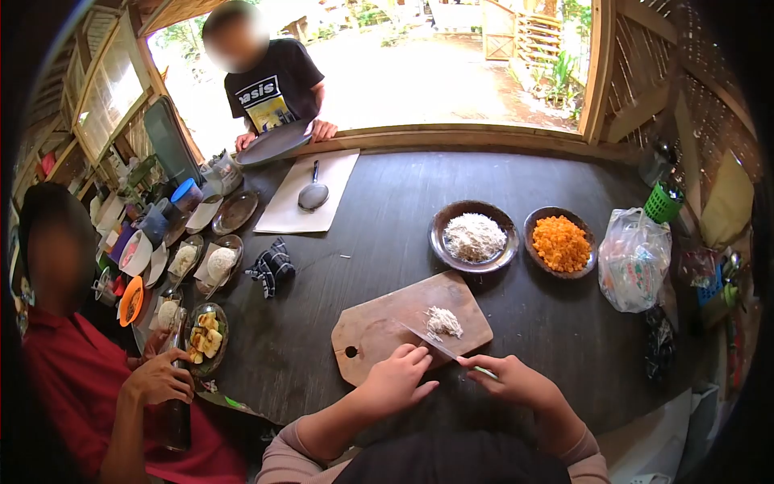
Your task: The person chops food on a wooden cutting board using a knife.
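My right hand grips a knife by its pale green handle. The blade slants up and left over the wooden cutting board, beside a small heap of pale shredded food. On the lower part of the board rests my left hand, fingers stretched out and thumb apart, close to the blade and holding nothing. Beyond the board stands a brown bowl of white shreds. To its right, another brown bowl holds chopped orange pieces.
A tied plastic bag and a green basket stand at the right. Left are a checked cloth, a strainer on a pale sheet, and plates of food. One person holds a dark bottle; another holds a dark tray.
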Motion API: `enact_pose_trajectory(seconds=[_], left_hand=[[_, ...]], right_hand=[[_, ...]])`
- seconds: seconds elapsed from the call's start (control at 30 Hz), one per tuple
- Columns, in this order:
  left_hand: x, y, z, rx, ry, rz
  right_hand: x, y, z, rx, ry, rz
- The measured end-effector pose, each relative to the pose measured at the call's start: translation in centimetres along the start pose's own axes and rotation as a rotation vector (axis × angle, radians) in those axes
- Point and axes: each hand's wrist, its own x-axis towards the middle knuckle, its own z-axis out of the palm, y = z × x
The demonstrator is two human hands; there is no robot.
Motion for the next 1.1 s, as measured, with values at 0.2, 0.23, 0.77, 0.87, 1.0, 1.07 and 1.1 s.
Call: enact_pose_trajectory(seconds=[0.2,0.23,0.77,0.87,1.0,1.07,1.1], left_hand=[[-0.1,0.3,-0.4,-0.024,-0.001,-0.018],[-0.1,0.3,-0.5,-0.028,-0.014,-0.013],[-0.2,0.4,-0.3,-0.029,-0.012,-0.019],[-0.1,0.3,-0.1,-0.020,-0.002,-0.017],[0.0,0.3,-0.4,-0.049,-0.001,-0.013],[-0.1,0.2,-0.3,-0.055,-0.004,-0.008],[-0.1,0.0,0.0,-0.023,0.022,0.009]], right_hand=[[0.4,0.5,1.5,-0.022,0.058,-0.059],[0.2,-0.1,1.2,-0.028,0.035,-0.017],[-0.1,0.7,1.5,-0.058,0.090,-0.134],[-0.5,-0.2,0.4,-0.078,0.002,-0.006],[0.8,1.5,1.9,-0.087,0.048,-0.094],[0.7,2.1,2.2,-0.089,0.093,-0.150],[0.6,2.1,2.0,-0.082,0.089,-0.153]])
